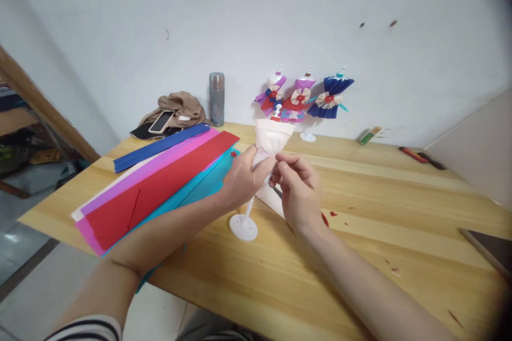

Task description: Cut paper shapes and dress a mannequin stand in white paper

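A small white stand with a round base (pixel 244 227) sits on the wooden table (pixel 380 213). Cream crepe paper (pixel 272 136) is wrapped round its top in a cone that flares upward. My left hand (pixel 242 178) is closed round the paper's narrow waist from the left. My right hand (pixel 298 189) pinches the same gathered spot from the right, fingers pressed together. A loose flap of the cream paper hangs below my right hand.
Long sheets of red (pixel 160 189), pink, blue (pixel 160 147) and teal crepe paper lie at the left. Three dressed paper figures (pixel 304 98) stand at the back by the wall, with a grey flask (pixel 216 98), a phone on a brown cloth (pixel 161 121), a glue stick (pixel 370 135) and a red tool (pixel 420 157).
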A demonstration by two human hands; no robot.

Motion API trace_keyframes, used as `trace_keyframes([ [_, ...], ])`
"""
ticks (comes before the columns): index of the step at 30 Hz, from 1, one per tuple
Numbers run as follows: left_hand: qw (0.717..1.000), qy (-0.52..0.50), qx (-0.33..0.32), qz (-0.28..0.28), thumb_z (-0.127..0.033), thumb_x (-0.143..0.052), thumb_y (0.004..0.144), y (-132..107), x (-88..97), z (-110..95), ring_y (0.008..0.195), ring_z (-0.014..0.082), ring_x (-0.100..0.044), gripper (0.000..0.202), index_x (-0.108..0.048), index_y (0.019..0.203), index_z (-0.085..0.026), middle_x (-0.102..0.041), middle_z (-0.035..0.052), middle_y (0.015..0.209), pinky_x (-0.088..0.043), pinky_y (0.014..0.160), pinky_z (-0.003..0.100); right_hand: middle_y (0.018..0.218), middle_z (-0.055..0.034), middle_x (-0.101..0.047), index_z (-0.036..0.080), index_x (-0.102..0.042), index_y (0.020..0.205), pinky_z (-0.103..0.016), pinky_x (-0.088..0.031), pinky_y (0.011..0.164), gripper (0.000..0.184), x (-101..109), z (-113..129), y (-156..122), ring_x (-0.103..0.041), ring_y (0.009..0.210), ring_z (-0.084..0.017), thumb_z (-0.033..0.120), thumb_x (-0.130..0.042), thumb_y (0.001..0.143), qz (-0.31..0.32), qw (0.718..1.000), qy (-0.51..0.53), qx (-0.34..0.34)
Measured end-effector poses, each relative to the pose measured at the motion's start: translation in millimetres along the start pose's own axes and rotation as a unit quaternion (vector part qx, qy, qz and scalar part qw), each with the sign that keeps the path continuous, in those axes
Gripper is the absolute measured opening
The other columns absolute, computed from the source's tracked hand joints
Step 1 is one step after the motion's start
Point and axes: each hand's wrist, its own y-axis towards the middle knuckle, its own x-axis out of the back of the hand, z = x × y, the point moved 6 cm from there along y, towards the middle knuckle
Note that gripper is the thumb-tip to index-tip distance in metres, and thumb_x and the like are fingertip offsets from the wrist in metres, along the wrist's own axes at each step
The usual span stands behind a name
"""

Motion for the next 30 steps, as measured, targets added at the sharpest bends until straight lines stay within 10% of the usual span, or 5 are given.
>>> trace_keyframes([
  [16,0.996,0.05,-0.067,0.044,-0.041,-0.05,0.093,2.5,-1.2,-2.2,0.088,0.0206,-0.062,0.022,-0.054,0.102,-0.021,-0.065,0.0054,0.092,-0.045,0.078,0.031,0.068,0.0059,-0.057,0.024,-0.069,0.102,-0.027,-0.037,0.05,0.031,2.4,6.3,14.4,-0.046,0.052,-0.011,0.039,-0.076,0.076,0.052,0.997,-0.031,-0.038],
  [30,0.973,0.147,-0.17,0.055,-0.039,-0.044,0.101,-0.3,-8.9,6.1,0.099,0.0259,-0.065,0.024,-0.05,0.112,-0.018,-0.069,0.0126,0.106,-0.051,0.085,0.038,0.06,0.0049,-0.049,0.023,-0.072,0.072,-0.031,-0.037,0.057,0.014,-0.5,27.6,7.0,-0.041,0.057,-0.014,0.036,-0.078,0.075,0.027,0.985,-0.161,0.046],
])
